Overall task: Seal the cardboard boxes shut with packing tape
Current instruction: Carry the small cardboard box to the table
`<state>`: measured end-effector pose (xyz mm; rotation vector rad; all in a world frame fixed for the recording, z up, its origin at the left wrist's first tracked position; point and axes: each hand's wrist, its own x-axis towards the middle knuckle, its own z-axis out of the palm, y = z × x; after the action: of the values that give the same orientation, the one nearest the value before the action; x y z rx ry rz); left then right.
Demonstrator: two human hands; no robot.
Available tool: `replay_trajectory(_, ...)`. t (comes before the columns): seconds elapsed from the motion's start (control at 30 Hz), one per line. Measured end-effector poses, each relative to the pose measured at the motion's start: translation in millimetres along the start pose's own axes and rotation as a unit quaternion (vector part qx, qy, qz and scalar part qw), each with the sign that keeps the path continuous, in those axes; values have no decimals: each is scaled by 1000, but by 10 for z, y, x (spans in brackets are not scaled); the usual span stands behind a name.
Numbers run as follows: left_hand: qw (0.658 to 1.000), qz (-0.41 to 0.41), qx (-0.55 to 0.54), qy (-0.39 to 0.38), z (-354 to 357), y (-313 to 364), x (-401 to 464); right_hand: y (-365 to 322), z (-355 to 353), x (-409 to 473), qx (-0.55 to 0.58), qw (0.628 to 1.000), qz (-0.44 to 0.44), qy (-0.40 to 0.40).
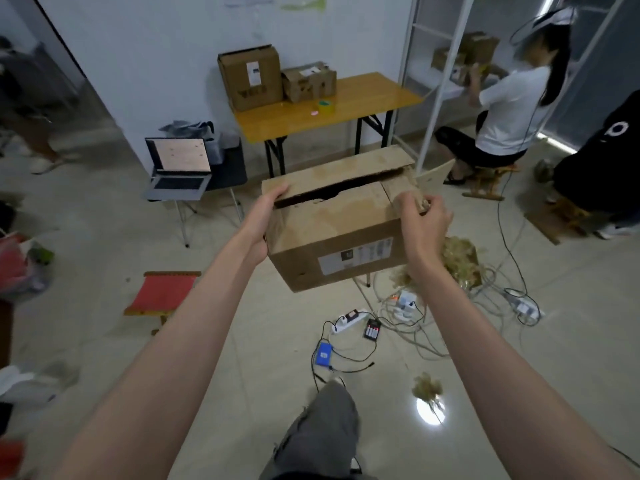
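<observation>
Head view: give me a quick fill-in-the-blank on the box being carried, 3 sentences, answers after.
1. The cardboard box in the person's hands has a top that is not yet ____ with tape.
2. The left hand holds the box at its ____ end.
3. The roll of tape lies on the ____ table by the wall, beside two more boxes.

Missing words: sealed; left; yellow

No text can be read: printing on the white label [356, 256] of the held cardboard box [332, 230] is blurred, as are the labels on the table's boxes [250, 77].
</observation>
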<state>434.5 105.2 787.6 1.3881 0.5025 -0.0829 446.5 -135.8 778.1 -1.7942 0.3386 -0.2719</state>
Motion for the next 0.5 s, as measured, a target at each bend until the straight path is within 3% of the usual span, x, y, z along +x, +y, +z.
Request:
replay_trajectory(0.27, 1000, 14, -2, -7, -11, 471, 875, -192, 642, 753, 8, 1000, 18, 12)
replay_trajectory(0.5, 1000, 14, -17, -8, -477, 882, 2209, -376, 1850, 1554, 2, 1000, 3, 4)
